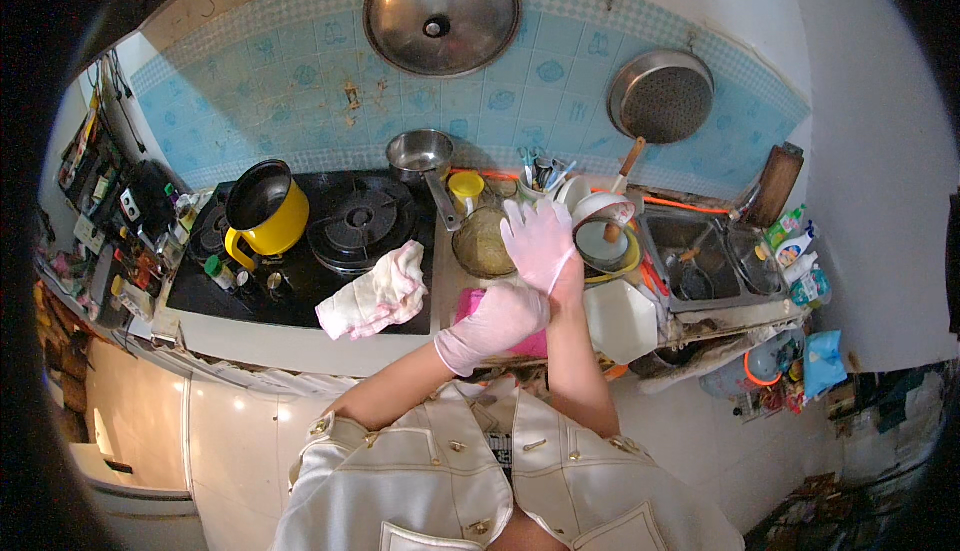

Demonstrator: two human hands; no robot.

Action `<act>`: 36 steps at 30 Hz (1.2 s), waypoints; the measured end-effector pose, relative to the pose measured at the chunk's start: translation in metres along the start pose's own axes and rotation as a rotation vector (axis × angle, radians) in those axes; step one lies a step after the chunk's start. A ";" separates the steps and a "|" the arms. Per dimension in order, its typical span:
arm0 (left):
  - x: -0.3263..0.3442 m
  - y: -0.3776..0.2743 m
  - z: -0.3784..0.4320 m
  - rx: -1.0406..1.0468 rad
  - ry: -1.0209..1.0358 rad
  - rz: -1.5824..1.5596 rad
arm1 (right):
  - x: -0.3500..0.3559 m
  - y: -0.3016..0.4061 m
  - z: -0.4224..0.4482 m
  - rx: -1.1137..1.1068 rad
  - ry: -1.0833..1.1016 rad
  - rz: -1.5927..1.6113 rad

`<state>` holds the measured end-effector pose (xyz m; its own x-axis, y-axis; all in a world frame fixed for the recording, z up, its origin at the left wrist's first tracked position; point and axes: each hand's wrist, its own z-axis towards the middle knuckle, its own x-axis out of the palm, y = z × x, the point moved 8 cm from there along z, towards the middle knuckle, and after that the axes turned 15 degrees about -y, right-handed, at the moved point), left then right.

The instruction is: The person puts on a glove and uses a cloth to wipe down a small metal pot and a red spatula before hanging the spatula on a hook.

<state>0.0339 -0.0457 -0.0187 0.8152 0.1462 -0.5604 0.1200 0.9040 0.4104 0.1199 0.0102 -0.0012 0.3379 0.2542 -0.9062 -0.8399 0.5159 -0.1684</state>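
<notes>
Thin, translucent gloves cover both of my hands. My right hand (541,243) is raised over the counter with its fingers spread, holding nothing. My left hand (499,322) is closed at the right wrist, on the lower edge of the right glove's cuff (562,269); its fingertips are hidden. Just left of the right hand is a glass bowl (480,247) with yellowish contents. Beneath my left hand lies something flat and bright pink (469,303), partly covered. A white angular plate (622,318) sits right of my forearm. A folded white cloth with pink edging (375,292) rests on the hob's front edge.
The black gas hob (300,292) bears a yellow pot (274,213). A steel saucepan (421,155) stands behind, its handle pointing towards me. Stacked bowls (604,239) fill the counter before the steel sink (686,254). Detergent bottles (796,247) crowd the right end.
</notes>
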 end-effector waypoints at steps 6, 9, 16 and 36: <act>-0.007 0.053 -0.019 -0.489 -0.147 -0.612 | 0.005 -0.006 0.029 0.209 -0.258 0.725; -0.025 0.101 -0.019 -0.838 -0.369 -0.524 | 0.031 -0.007 0.039 0.273 0.007 0.296; 0.016 0.110 -0.003 -0.612 -0.064 -0.419 | 0.025 0.038 0.019 -0.342 -0.313 -0.263; 0.056 0.067 -0.021 -0.412 0.126 -0.169 | 0.206 0.042 -0.052 -1.257 -0.418 -2.958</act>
<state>0.0759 0.0313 -0.0376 0.7252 0.0079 -0.6885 -0.0108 0.9999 0.0000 0.1323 0.0417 -0.2155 -0.1004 0.4891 0.8664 0.9269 -0.2705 0.2601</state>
